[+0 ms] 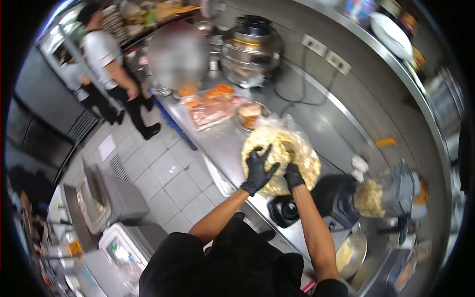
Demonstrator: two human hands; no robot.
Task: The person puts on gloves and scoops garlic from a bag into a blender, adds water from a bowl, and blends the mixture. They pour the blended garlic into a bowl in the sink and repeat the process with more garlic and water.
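A large clear plastic bag (pixel 309 166) full of pale yellow pieces (pixel 269 136) rests on the steel counter in front of me. My left hand (pixel 259 171), in a black glove, lies on the near left side of the bag with its fingers spread. At the bag's near right side is my right hand (pixel 294 175), also gloved in black. Its fingers look curled toward a dull, shiny object (pixel 288 147) among the pieces; what that object is I cannot make out.
Right of the bag, a blender (pixel 341 198) has a jug (pixel 373 198) holding pale pieces. A metal bowl (pixel 352 252) sits nearer me. Packaged pink meat (pixel 210 111) and a small bowl (pixel 251 115) lie beyond the bag. A person (pixel 106 54) stands at the far left.
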